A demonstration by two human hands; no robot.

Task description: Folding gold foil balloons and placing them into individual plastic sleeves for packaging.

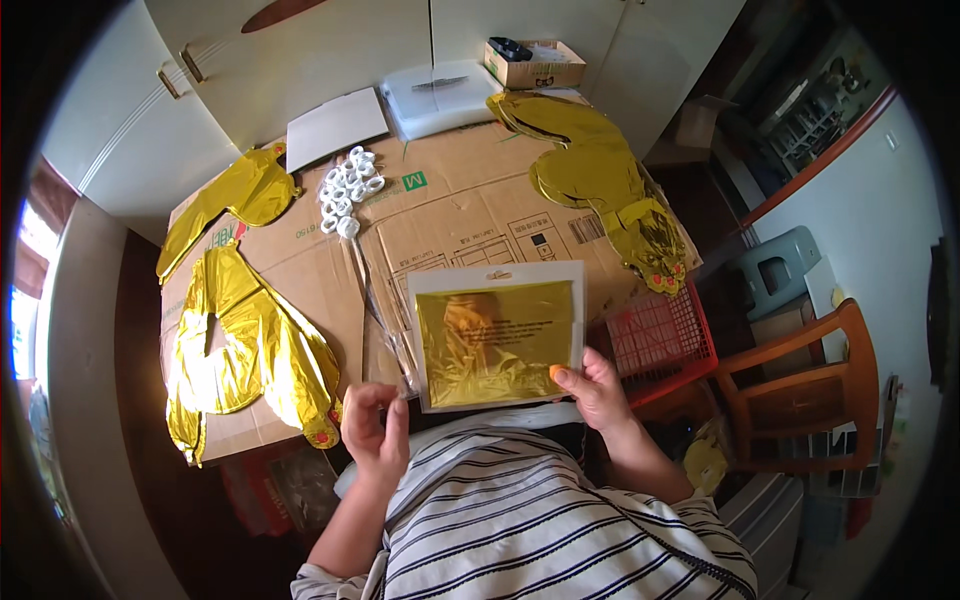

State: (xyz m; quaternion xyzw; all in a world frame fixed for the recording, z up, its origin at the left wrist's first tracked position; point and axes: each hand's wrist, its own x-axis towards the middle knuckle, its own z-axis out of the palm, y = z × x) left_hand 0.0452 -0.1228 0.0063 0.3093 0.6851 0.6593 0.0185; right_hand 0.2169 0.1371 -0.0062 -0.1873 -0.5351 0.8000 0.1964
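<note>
A clear flat package (pixel 497 388) with a white border and hanging hole stands in front of me, with folded gold foil inside. My right hand (pixel 600 393) grips its lower right edge; an orange cover sits on the thumb tip. My left hand (pixel 374 432) is just beside the package's lower left corner, its fingers curled and thumb and forefinger close together. Whatever may be between them is too small to make out. Near that hand lies a shiny gold foil balloon (pixel 235 290), flat, with red spots at its corner.
A large cardboard sheet (pixel 455 215) covers the table. On it are more gold foil balloons (pixel 590 170), a bunch of white rings (pixel 350 185) with thin stems, a white flat box (pixel 335 127) and a clear plastic pack (pixel 438 98). A red basket (pixel 665 340) and wooden chair (pixel 800 390) stand right.
</note>
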